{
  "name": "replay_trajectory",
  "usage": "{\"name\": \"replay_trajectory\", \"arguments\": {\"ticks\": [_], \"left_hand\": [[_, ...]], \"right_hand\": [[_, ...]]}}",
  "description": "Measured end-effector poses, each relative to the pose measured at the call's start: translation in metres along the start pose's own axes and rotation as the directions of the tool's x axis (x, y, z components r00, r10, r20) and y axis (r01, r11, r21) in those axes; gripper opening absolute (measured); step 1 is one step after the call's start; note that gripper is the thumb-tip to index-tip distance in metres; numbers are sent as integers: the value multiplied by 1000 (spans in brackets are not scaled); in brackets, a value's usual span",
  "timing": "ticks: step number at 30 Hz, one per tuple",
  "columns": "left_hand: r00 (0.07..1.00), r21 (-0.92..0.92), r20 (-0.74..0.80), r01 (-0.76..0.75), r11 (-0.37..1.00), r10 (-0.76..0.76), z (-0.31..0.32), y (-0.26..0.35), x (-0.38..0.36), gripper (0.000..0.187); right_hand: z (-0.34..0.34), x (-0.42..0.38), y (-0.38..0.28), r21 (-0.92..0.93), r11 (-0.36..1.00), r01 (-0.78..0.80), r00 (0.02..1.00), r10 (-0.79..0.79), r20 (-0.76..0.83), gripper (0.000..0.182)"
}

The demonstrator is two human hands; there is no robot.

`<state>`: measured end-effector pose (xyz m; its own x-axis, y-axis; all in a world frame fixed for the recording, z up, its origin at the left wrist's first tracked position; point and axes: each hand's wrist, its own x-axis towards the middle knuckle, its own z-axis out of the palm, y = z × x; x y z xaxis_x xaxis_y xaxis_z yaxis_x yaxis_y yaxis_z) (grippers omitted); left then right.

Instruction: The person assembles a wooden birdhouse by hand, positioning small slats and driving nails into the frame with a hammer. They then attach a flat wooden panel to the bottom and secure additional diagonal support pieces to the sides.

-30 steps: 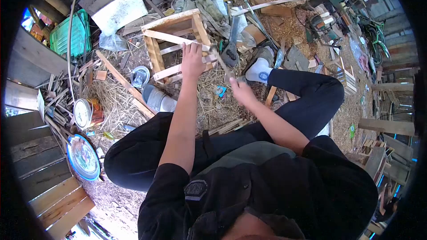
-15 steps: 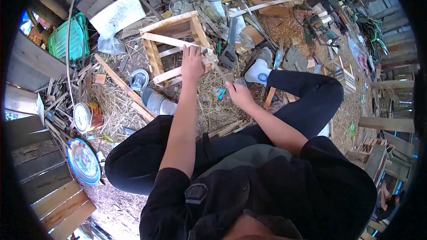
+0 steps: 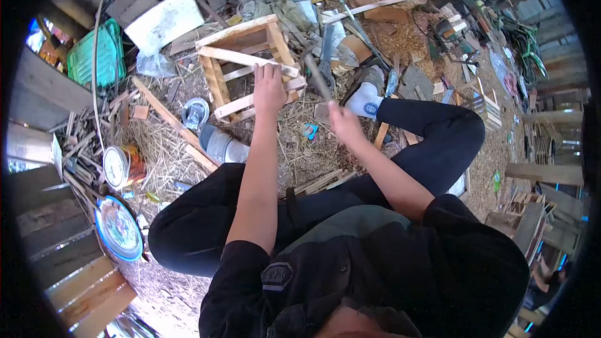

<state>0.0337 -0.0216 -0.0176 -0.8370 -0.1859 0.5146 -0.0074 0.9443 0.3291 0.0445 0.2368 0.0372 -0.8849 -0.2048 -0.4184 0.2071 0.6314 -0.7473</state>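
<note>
A small open wooden frame [image 3: 238, 31] of pale pieces rests on the straw-strewn ground in front of me. My left hand [image 3: 269, 91] has its fingers closed over a slat [image 3: 233, 57] that lies slantwise across the frame, near the slat's right end. In my right hand [image 3: 346, 126] is the handle of a hammer [image 3: 320, 80], raised to the right of the frame, with its head apart from the wood. Whether the left fingers also pinch a nail is hidden.
Beyond the hammer lies a handsaw [image 3: 327, 40]. A long wooden strip [image 3: 166, 112], a round clear container [image 3: 195, 112] and a paint can [image 3: 119, 166] are on the left. Machinery [image 3: 457, 28] stands at back right. Another person [image 3: 548, 285] is at the far right edge.
The hammer has swung up and to the right, away from the slat. My right hand has shifted slightly right; my left hand stays on the slat.
</note>
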Motion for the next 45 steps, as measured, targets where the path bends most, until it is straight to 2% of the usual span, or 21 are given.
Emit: {"name": "replay_trajectory", "arguments": {"ticks": [2, 5, 10, 12, 13, 15, 17, 21, 23, 24, 25, 27, 29, 32, 33, 37, 39, 41, 42, 43, 45], "left_hand": [[999, -13, 28, 35, 999, -34, -10, 5, -2, 57], [999, -46, 40, 10, 999, -9, -16, 10, 3, 57], [999, -44, 52, 10, 999, -8, -10, 9, 4, 59], [999, -38, 44, 25, 999, -23, -11, 10, 2, 59], [998, -28, 54, 24, 999, -22, -12, 10, 2, 59], [997, -3, 74, 25, 1000, -25, -13, 8, 3, 59], [997, 15, 79, 15, 1000, -16, -17, 8, 2, 59], [996, -3, 85, -5, 1000, 5, -15, 11, 5, 57], [998, -20, 58, 6, 1000, -4, -14, 12, 4, 57], [997, -10, 79, 14, 1000, -13, -13, 12, 1, 55], [997, -9, 79, 10, 1000, -9, -9, 11, 0, 55], [996, 5, 94, 2, 1000, -3, -2, 6, 0, 55], [994, -10, 85, 66, 998, -65, -14, 4, 6, 58], [984, -296, 175, 30, 955, 24, -18, -18, 9, 73], [987, -281, 162, 41, 959, 5, -12, -25, 10, 73], [950, -380, -99, 240, 893, -297, 19, -51, 14, 74], [563, -613, -215, 558, 559, -798, 43, -61, 22, 63], [303, -807, 242, 590, -18, -922, 5, -45, 52, 54], [565, -652, 350, 720, 240, -747, 32, -97, 39, 56], [312, -822, 559, 331, -463, -768, 14, -78, 65, 57], [371, -735, 651, 91, -671, -662, 49, -122, 70, 47]], "right_hand": [[-15, -4, -25, 452, 888, 89, 993, -115, 30, 55], [-36, -27, -80, 619, 717, 321, 932, -354, -73, 50], [18, 1, 18, 279, 760, 587, 808, -526, -265, 54], [32, 12, 39, -194, 978, 76, 996, -82, -22, 58], [29, 12, 34, -197, 977, 82, 996, -87, -16, 58], [11, 4, 6, 197, 980, -31, 996, 13, 93, 60], [-7, -9, -25, 299, 954, -10, 994, -22, 103, 59], [-11, -10, -25, 579, 744, 333, 927, -371, -56, 57], [13, 1, 18, 170, 895, 412, 907, -384, -175, 64], [16, 3, 19, -94, 954, 286, 951, -295, -97, 74], [16, 3, 21, -91, 954, 286, 950, -295, -100, 74], [17, 1, 15, -45, 977, -207, 972, 211, 100, 83], [22, 13, 39, -37, 997, -67, 995, 69, 78, 79], [19, -1, 23, 440, 886, -147, 986, 93, 141, 65], [16, -2, 15, 431, 892, -137, 985, 76, 156, 65], [10, -2, -1, 495, 851, -173, 979, 93, 181, 66], [12, -4, -5, 477, 864, -158, 985, 106, 134, 66], [16, -3, -2, 477, 868, -135, 989, 89, 118, 63], [17, -2, -3, 461, 882, -99, 993, 54, 108, 61], [18, -2, -3, 475, 875, -97, 994, 60, 91, 61], [19, -2, -7, 494, 863, -110, 993, 75, 90, 61]]}}
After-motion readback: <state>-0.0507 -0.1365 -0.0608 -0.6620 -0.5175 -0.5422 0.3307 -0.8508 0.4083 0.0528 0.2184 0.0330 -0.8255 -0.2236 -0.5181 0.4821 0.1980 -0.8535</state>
